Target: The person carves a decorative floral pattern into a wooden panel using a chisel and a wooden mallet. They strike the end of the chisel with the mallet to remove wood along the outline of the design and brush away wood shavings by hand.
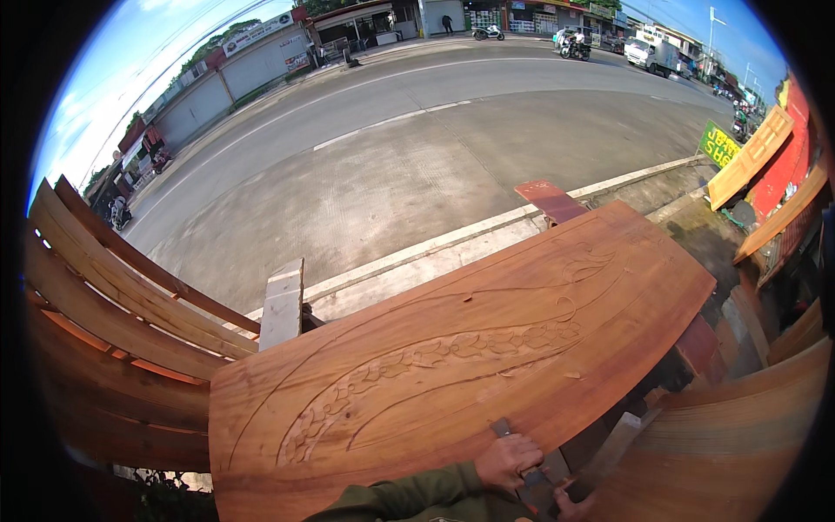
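Observation:
A broad reddish-brown wooden panel lies flat in front of me, with leaf shapes and long curved lines carved into it. My left hand, in a dark green sleeve, is closed over a dark grey tool at the panel's near edge. The tool's flat ends show on both sides of the fist; its exact kind is hidden. My right hand is partly cut off by the lower edge of the view. Its fingers are bent at the tool's near end. A few small wood shavings lie on the panel.
Long boards stand at the left. Supporting planks stick out beyond the panel's far edge. Another large wooden panel leans close on my right. Beyond the curb runs a road with a truck and motorcycles.

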{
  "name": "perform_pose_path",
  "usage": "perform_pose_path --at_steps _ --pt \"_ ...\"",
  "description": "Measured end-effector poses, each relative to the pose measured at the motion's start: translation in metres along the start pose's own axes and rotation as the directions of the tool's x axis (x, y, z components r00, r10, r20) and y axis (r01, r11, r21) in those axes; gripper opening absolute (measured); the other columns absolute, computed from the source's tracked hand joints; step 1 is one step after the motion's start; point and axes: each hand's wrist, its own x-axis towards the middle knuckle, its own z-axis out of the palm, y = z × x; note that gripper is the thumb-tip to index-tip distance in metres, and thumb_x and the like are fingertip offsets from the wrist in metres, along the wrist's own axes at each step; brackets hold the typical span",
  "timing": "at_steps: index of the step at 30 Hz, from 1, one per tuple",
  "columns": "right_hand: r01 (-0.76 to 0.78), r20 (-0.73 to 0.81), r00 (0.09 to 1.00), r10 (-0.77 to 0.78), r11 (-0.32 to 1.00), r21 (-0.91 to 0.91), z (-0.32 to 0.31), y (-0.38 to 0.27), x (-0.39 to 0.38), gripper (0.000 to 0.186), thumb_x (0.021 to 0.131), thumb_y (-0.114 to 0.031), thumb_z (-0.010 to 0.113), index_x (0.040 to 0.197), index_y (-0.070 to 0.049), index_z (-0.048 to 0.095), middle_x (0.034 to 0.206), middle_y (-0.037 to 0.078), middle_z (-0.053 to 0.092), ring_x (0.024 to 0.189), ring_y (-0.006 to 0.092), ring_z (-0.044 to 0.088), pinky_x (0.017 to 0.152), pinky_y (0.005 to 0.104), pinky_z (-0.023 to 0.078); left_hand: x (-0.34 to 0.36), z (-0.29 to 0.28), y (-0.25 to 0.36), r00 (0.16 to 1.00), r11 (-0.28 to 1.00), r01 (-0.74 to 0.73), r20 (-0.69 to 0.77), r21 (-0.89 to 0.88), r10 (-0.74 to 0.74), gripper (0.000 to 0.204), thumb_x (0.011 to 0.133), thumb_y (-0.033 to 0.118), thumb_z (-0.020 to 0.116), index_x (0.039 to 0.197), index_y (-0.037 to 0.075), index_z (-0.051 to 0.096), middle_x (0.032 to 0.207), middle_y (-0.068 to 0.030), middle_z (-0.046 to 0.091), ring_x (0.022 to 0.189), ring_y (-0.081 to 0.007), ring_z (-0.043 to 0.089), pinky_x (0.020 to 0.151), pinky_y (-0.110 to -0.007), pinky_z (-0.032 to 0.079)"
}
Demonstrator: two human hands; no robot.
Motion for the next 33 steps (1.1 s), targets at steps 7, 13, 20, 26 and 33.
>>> perform_pose_path --at_steps 7,13,20,26,33 --pt "-0.077 0.042 0.997 0.065 0.871 0.485 -0.001 0.067 -0.005 0.071 0.084 0.003 0.077 0.149 0.0 0.047 0.114 0.008 0.063 0.099 0.0163 0.064 0.085 0.0323 0.055 -0.001 0.01 -0.001 0.994 0.999 -0.027 0.105 0.017 0.025 0.027 0.087 0.022 0.087 0.083 0.012 0.062 0.076 -0.0071 0.056 0.071 -0.028 0.06 0.062 -0.042 0.045" --pt "-0.13 0.064 0.992 0.113 0.857 0.499 -0.025 0.021 0.002 0.06 0.086 -0.002 0.083 0.136 0.001 0.05 0.099 0.008 0.064 0.087 0.0174 0.068 0.076 0.0357 0.064 0.004 0.014 0.002 0.99 0.991 -0.018 0.138 0.133 0.0 0.028 0.083 0.024 0.087 0.084 0.013 0.062 0.077 -0.0057 0.058 0.071 -0.0277 0.06 0.063 -0.042 0.044" --pt "-0.027 -0.041 0.997 0.06 0.836 0.549 -0.03 0.035 -0.015 0.068 0.089 0.002 0.079 0.148 0.003 0.044 0.112 0.01 0.062 0.099 0.0224 0.07 0.076 0.0435 0.071 0.005 0.025 -0.002 0.995 0.983 0.0 0.096 0.182 -0.017 0.03 0.081 0.023 0.094 0.078 0.012 0.066 0.069 -0.0044 0.061 0.064 -0.0268 0.062 0.058 -0.042 0.044" --pt "-0.157 0.064 0.987 0.145 0.84 0.519 -0.035 0.025 -0.007 0.068 0.088 0.003 0.079 0.147 0.005 0.045 0.12 0.012 0.062 0.102 0.0233 0.071 0.077 0.0416 0.069 0.023 0.021 -0.005 0.995 0.991 -0.021 0.099 0.131 0.008 0.031 0.082 0.018 0.09 0.075 0.013 0.06 0.065 -0.0066 0.059 0.058 -0.0285 0.062 0.054 -0.041 0.046" --pt "-0.124 0.031 0.992 0.124 0.869 0.478 -0.027 0.035 -0.01 0.07 0.087 -0.001 0.082 0.146 0.005 0.046 0.112 0.016 0.069 0.091 0.0256 0.078 0.075 0.0388 0.064 0.03 0.024 -0.014 0.994 0.992 -0.055 0.096 0.112 0.044 0.032 0.081 0.017 0.09 0.075 0.012 0.059 0.065 -0.0064 0.058 0.059 -0.028 0.062 0.055 -0.041 0.046"
